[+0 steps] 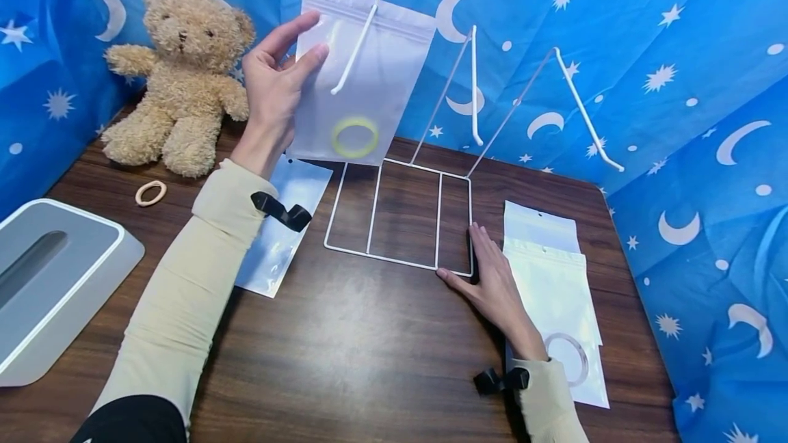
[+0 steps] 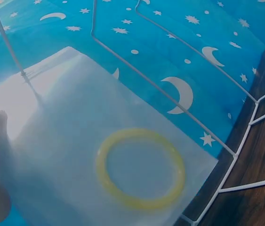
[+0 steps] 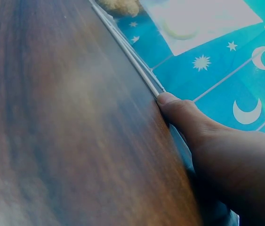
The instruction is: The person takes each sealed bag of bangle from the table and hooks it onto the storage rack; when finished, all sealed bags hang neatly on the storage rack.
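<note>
My left hand (image 1: 273, 84) pinches the left edge of a white translucent zip bag (image 1: 394, 74) that has a yellow ring (image 1: 355, 137) inside. The left prong (image 1: 356, 43) of a white wire rack (image 1: 382, 256) meets the bag close to its top edge and juts out in front of it. In the left wrist view, the yellow ring (image 2: 141, 205) shows large through the plastic. My right hand (image 1: 492, 286) rests at the rack base's front right corner, fingers straight along the side bar. Its thumb (image 3: 172, 101) presses the front bar in the right wrist view.
Two more prongs rise bare at the rack's right. White bags (image 1: 544, 299) lie overlapped beside my right arm, and another bag (image 1: 286, 224) lies under my left forearm. A teddy bear (image 1: 185, 81), a beige ring (image 1: 150, 193) and a grey-white box (image 1: 92, 245) are at the left.
</note>
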`<action>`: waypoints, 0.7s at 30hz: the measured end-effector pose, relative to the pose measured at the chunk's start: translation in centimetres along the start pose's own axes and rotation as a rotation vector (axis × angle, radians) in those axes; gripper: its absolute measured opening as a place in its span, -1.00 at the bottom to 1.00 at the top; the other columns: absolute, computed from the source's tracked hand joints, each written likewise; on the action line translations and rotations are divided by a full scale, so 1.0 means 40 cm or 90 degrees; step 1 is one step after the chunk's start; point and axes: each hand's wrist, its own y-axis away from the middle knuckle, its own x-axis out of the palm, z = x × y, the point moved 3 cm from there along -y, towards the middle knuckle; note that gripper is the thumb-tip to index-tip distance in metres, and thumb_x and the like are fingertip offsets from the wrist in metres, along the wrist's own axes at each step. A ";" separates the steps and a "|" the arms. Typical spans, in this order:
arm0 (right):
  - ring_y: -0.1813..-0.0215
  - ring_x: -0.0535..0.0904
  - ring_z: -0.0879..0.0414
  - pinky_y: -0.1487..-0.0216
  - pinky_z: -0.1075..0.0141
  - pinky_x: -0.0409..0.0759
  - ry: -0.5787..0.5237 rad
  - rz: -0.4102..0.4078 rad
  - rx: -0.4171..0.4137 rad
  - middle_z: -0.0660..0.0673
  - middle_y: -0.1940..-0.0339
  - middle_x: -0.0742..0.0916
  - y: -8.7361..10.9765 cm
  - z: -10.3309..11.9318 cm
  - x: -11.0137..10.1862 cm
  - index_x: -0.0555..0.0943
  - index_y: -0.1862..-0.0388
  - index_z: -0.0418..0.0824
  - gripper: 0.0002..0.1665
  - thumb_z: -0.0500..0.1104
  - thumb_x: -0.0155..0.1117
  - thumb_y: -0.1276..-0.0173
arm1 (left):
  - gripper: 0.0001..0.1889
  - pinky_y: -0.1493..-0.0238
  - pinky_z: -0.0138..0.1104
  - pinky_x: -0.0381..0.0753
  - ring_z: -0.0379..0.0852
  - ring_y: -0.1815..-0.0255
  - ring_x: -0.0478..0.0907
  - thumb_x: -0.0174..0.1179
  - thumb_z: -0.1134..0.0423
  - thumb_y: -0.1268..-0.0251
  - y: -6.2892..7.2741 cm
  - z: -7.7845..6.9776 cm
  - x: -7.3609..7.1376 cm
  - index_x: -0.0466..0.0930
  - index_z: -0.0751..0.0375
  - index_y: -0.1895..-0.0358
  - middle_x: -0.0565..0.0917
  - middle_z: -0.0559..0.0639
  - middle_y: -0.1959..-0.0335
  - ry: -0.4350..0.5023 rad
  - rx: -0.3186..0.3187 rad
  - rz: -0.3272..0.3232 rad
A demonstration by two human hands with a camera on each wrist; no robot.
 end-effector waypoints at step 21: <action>-0.55 0.01 -0.16 -0.42 -0.19 0.04 -0.004 0.002 -0.005 -0.25 -0.56 0.17 -0.001 -0.003 -0.001 0.00 -0.61 -0.17 0.24 0.42 0.29 -0.19 | -0.56 -0.34 -0.32 0.27 -0.14 -0.34 0.37 0.38 0.46 -0.14 0.113 -0.093 -0.097 0.65 0.15 -0.14 0.45 -0.05 -0.35 -0.267 -0.014 0.101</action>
